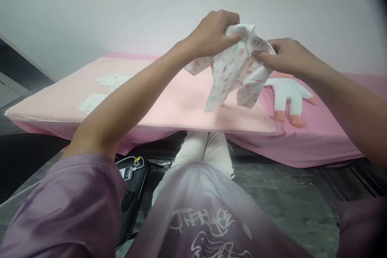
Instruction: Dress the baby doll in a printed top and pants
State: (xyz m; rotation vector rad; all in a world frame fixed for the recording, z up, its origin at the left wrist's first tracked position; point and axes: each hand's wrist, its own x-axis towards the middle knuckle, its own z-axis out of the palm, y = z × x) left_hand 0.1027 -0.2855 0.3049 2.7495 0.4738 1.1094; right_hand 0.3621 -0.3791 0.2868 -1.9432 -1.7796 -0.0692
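I hold both arms stretched out ahead, my left hand (218, 34) and right hand (284, 55) each pinching cloth with the thumb in front. The small garment (231, 66) is white, scattered with pink and other coloured prints, a dark-printed patch near its neckline. It hangs between and below my hands, above the peach pad (169, 105).

My feed shows me a white garment (225, 73) printed in pink and, through the blur, probably green; a peach mat (169, 107); at right, pink cloth (329, 131) and a white doll (287, 92) with orange feet (297, 121).
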